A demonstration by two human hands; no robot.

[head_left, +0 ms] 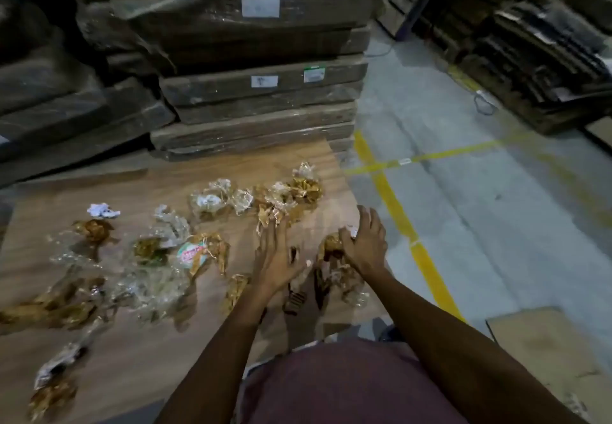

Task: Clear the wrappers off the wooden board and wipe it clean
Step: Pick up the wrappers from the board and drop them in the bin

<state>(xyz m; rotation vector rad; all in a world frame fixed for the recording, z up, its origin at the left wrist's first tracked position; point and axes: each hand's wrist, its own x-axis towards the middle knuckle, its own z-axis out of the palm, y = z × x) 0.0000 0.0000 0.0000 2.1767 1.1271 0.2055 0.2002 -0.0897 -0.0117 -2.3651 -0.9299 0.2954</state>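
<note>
Warehouse wooden board: left hand fingers spread, right hand gripping wrapper.

wooden board lower left, crumpled wrappers scattered over it | left hand centre, fingers spread, on board | right hand curled over gold wrapper at board's right edge | stacked cartons top centre

A tall stack of flat cardboard cartons wrapped in clear film stands at the back, with white labels on their ends. More dark stacked cartons stand at the right. The grey concrete floor bears crossing yellow lines. A flat cardboard sheet lies on it at lower right.
</note>
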